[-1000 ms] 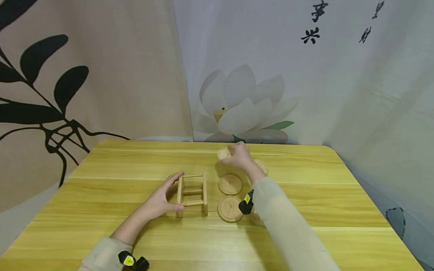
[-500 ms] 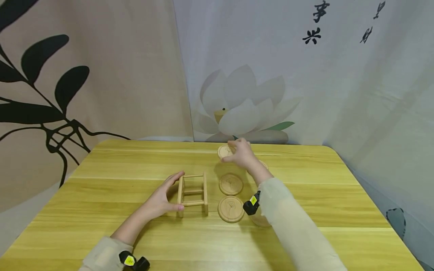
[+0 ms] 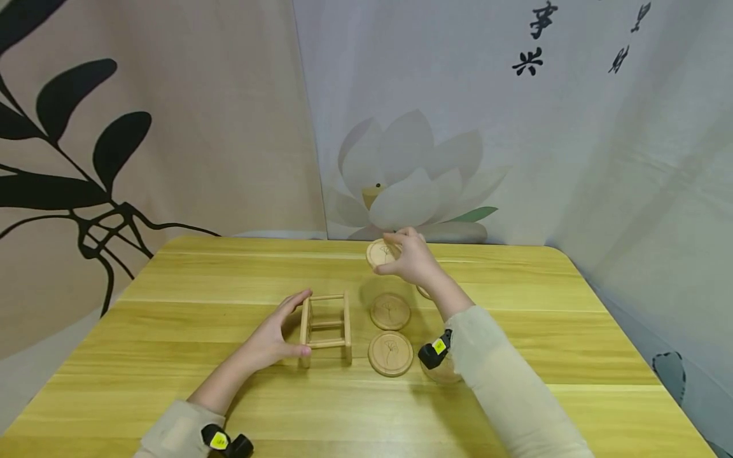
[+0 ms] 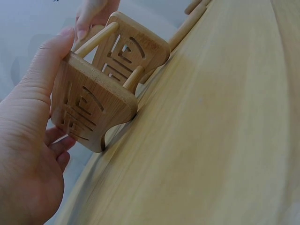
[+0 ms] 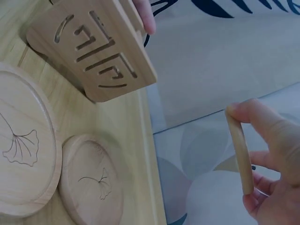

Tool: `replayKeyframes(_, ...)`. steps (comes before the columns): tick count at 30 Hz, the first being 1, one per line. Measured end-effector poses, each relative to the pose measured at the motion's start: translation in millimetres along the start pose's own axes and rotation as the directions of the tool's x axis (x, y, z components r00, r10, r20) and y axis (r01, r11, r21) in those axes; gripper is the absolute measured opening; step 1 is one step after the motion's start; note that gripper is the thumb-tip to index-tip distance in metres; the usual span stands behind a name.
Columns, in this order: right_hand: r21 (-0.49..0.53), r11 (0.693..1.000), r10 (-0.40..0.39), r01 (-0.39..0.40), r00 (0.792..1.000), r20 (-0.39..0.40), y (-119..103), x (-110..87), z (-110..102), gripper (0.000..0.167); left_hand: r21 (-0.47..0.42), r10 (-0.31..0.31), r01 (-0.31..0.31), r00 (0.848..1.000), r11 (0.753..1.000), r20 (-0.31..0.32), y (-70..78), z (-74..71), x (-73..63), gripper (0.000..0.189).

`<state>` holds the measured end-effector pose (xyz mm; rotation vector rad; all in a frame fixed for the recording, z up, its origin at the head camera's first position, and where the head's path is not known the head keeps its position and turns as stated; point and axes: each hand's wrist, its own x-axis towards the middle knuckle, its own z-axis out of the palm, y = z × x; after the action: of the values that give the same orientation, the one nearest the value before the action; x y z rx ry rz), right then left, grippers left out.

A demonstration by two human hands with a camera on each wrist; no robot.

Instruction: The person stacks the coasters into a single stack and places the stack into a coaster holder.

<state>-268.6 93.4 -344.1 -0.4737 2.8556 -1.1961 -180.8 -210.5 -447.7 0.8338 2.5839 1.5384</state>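
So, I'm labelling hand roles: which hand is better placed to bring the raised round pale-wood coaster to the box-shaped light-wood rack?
Likely the right hand: it pinches the coaster by its edge, clear of the yellow wooden table. The left hand grips the rack, so may better steady it.

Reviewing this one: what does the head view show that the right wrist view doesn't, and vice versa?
Only the head view: the engraved face of the held coaster, the black characters on the backdrop, and both sleeves.

Only the right wrist view: the cut-out pattern in the wooden rack's side.

Both: the right hand pinching that coaster, part of the left hand at the rack, and engraved coasters on the table.
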Motion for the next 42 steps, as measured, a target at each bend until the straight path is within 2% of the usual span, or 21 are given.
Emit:
replayKeyframes(13,0.009,0.994,-0.110,0.110,0.994,-0.029,-12,-18.2,-11,0.079,0.006,0.005,-0.005,1.000,1.000,0.000,-0.8,-0.5,0.0,0.106)
replayKeyframes(21,-0.004,0.991,-0.137,0.137,0.990,-0.033,-17,-34.6,-20,0.078,0.005,-0.008,0.008,1.000,1.000,-0.003,-0.4,-0.7,0.4,0.107)
replayKeyframes(29,-0.039,0.984,-0.173,0.172,0.984,-0.045,-16,-54.2,-28,0.076,-0.006,-0.016,0.016,1.000,1.000,-0.006,0.5,0.6,0.1,0.106)
replayKeyframes(42,-0.038,0.971,-0.236,0.235,0.971,-0.046,-6,-87.5,-34,0.078,-0.013,-0.031,0.031,1.000,0.999,0.001,2.1,1.1,0.5,0.105)
